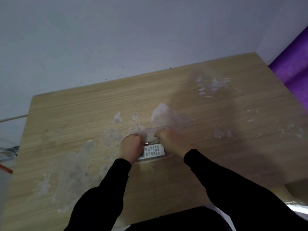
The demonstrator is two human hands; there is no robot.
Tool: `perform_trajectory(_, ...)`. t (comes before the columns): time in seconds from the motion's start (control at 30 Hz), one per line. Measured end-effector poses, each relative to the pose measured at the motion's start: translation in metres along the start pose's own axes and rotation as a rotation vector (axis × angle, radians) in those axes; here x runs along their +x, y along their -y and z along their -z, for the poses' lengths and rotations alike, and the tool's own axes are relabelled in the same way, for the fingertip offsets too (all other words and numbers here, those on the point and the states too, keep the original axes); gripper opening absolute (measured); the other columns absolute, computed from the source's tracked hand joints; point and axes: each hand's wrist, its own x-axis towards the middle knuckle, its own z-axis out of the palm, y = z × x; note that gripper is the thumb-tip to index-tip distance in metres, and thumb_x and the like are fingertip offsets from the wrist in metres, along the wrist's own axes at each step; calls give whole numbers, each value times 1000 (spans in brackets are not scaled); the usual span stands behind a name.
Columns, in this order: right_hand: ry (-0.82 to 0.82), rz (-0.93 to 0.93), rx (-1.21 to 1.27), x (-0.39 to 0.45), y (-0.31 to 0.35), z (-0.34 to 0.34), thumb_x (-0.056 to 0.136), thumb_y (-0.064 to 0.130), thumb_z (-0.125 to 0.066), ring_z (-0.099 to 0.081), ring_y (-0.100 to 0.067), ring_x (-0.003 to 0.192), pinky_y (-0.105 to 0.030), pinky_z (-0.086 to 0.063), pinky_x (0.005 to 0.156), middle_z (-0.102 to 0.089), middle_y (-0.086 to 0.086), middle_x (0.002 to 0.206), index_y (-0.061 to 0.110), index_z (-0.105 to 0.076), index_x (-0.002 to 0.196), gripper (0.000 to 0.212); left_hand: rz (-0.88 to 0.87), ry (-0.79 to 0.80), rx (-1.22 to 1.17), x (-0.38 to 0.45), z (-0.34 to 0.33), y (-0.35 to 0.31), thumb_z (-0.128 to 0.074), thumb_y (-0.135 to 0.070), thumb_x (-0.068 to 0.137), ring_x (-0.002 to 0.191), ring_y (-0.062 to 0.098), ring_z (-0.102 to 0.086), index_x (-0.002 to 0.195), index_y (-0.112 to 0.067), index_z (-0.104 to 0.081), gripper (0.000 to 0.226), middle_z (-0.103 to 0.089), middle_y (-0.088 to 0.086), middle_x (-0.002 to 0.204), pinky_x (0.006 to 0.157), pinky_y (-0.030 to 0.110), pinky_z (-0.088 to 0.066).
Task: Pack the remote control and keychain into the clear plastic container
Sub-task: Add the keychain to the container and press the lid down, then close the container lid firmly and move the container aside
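A white remote control (pixel 153 151) with grey buttons lies inside the clear plastic container (pixel 150 160) in the middle of the wooden table (pixel 75 114). A small metal keychain (pixel 150 142) rests just beyond the remote, also within the container. The container's clear lid (pixel 150 133) stands raised at the far side. My left hand (pixel 131 147) grips the lid's left end and covers the remote's left part. My right hand (pixel 170 141) grips the lid's right end.
The table carries pale patches of peeled surface (pixel 161 114). A wall runs behind it. A purple sheet (pixel 293 67) hangs at the right. A metal frame and an orange piece (pixel 6 169) sit off the left edge.
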Motion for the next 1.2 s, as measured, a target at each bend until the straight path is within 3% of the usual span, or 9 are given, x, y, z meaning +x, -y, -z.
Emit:
perform_trajectory(0.13,-145,47,88,-12,-14,22,94,11,-46,-63,-28,98,-39,-51,84,-69,-13,110,6,-66,109,25,-127,-182,-221,6,15,-10,-52,-22,91,81,26,-65,102,-17,-66,18,-72,6,89,64,35,-51)
perform_trajectory(0.33,-294,-102,157,-30,-76,53,91,8,-50,-59,-26,105,-30,-45,87,-66,-11,114,10,-67,106,22,-159,-190,-413,61,21,-57,-52,-21,91,93,25,-62,116,-18,-59,26,-68,7,101,73,33,-48)
perform_trajectory(0.43,-347,-185,111,-29,-120,67,88,4,-53,-55,-30,111,-32,-41,93,-63,-14,115,8,-66,108,24,-144,-96,-426,95,10,-95,-52,-23,89,106,30,-57,126,-16,-51,38,-63,12,115,84,37,-47)
perform_trajectory(0.53,-357,-270,65,-23,-157,82,86,4,-56,-52,-32,116,-33,-40,99,-60,-17,120,8,-64,112,28,-67,30,-372,123,-4,-126,-55,-26,87,127,34,-43,137,-14,-39,54,-48,17,138,104,42,-39)
perform_trajectory(0.63,-347,-315,35,-12,-184,100,81,5,-58,-47,-33,122,-33,-37,103,-55,-18,128,9,-61,118,37,28,179,-259,138,-21,-148,-58,-40,84,145,35,-13,146,-16,-20,77,-16,20,157,117,49,-20)
perform_trajectory(0.77,-324,-343,-19,10,-215,126,79,8,-60,-39,-34,129,-37,-34,107,-49,-19,136,7,-53,125,47,72,271,-240,140,-44,-161,-55,-55,81,145,37,19,149,-18,3,97,18,22,157,118,55,3)
perform_trajectory(0.97,-266,-386,-34,54,-243,146,85,34,-63,-18,-29,146,-45,-24,117,-21,-14,158,12,-32,144,70,60,212,-264,137,-56,-157,-48,-63,82,142,31,29,148,-24,11,97,27,17,156,118,53,9)
perform_trajectory(1.07,-290,-414,-19,64,-248,149,82,39,-66,-27,-30,142,-44,-28,114,-34,-14,152,11,-33,142,74,63,187,-241,137,-60,-156,-46,-66,81,139,27,32,148,-26,12,96,27,14,156,118,50,11)
perform_trajectory(1.2,-326,-347,-302,62,-244,150,85,37,-59,-48,-33,121,-43,-34,102,-55,-14,131,12,-48,128,51,71,167,-224,135,-61,-157,-45,-67,81,141,25,30,147,-28,12,96,26,12,157,119,48,10)
